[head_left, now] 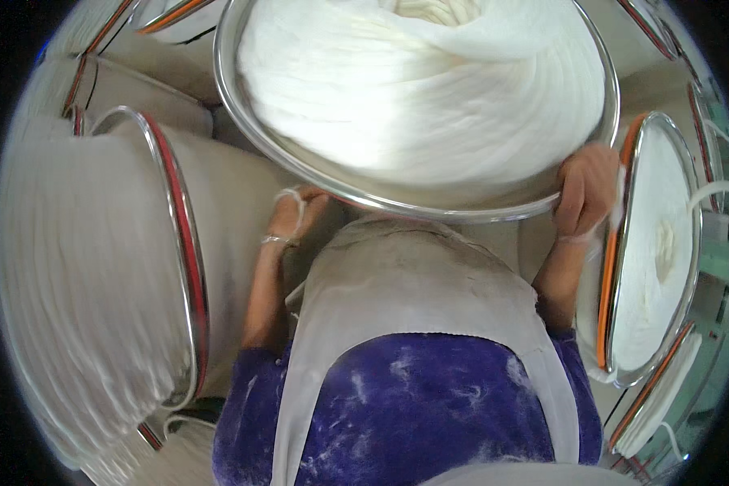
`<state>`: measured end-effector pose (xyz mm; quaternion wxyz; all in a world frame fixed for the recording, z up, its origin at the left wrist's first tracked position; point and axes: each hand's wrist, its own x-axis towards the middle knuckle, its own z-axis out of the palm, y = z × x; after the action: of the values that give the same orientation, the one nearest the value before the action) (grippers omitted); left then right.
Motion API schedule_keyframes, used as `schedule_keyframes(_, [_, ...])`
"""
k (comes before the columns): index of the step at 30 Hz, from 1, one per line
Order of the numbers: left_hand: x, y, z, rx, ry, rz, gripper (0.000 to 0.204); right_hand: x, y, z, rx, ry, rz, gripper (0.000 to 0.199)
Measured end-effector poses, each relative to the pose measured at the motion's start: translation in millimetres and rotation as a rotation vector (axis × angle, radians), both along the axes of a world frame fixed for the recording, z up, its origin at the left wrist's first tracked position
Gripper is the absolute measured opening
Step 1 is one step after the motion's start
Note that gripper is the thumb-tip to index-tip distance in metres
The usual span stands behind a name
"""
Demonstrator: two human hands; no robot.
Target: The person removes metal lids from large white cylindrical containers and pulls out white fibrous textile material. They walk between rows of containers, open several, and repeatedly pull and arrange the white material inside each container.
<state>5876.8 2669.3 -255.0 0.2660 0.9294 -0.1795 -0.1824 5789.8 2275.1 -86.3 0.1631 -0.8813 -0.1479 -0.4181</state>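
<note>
A large round sliver can with a shiny metal rim stands right in front of me. Thick coils of white fibre sliver fill it around a central hole. My right hand is closed over the rim at the right, slightly blurred. Lower on the left, my left hand is bent against the can just under the rim, its fingertips hidden. A thin white strand loops around that hand, and a clear band circles the wrist. The can's near edge meets my dusty white apron.
A big can with a red band and sliver spilling over its side stands close at left. On the right is an orange-banded can full of white coils. Further cans stand behind both and at the top corners. Green machinery shows at far right.
</note>
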Motion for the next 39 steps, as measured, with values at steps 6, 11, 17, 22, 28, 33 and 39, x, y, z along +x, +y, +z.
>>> schedule_keyframes(6, [-18, -46, 156, -0.652, -0.423, 0.266, 0.027, 15, -32, 30, -0.139, 0.441, -0.327, 0.04])
schedule_keyframes(11, [-24, -115, 223, -0.757, -0.615, -0.358, 0.025, 20, -14, 28, -0.127, 0.776, -0.45, 0.038])
schedule_keyframes(17, [-11, -184, 249, -0.209, -0.177, -0.609, 0.028, 18, 16, 32, -0.007, 0.587, -0.257, 0.035])
schedule_keyframes(22, [33, -207, 228, 0.134, -0.083, -1.177, 0.03, 18, 38, 15, 0.223, 0.181, -0.073, 0.025])
schedule_keyframes(28, [36, -193, 204, -0.033, 0.212, -0.864, 0.053, 15, 29, 20, 0.35, -0.24, 0.061, 0.019])
schedule_keyframes(33, [37, -169, 222, -0.007, 0.18, -0.184, 0.056, 11, -23, 9, 0.178, -0.112, -0.364, 0.018])
schedule_keyframes(39, [71, -124, 215, -0.187, 0.054, -0.096, 0.051, -9, -13, -1, 0.019, 0.178, -0.3, 0.021])
